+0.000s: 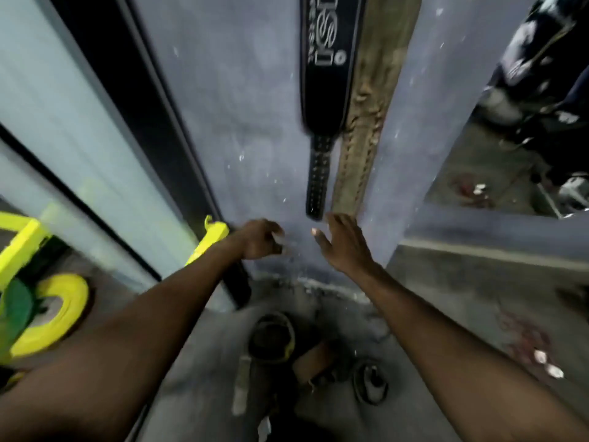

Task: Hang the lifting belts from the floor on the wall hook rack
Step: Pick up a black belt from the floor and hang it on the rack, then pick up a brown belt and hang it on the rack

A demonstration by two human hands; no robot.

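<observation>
DONE: black belt (331,74) and tan belt (360,148) hang on the wall; rack out of view | REMAINING: coiled belt (271,339) lies on the floor, judged next | HANDS: your left hand (261,239) is loosely curled and empty; your right hand (342,242) is spread, empty, just below the tan belt's tip

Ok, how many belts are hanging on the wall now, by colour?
Black belt: 1
Tan belt: 1
Total hanging: 2
The heap on the floor is too blurred to count.
</observation>
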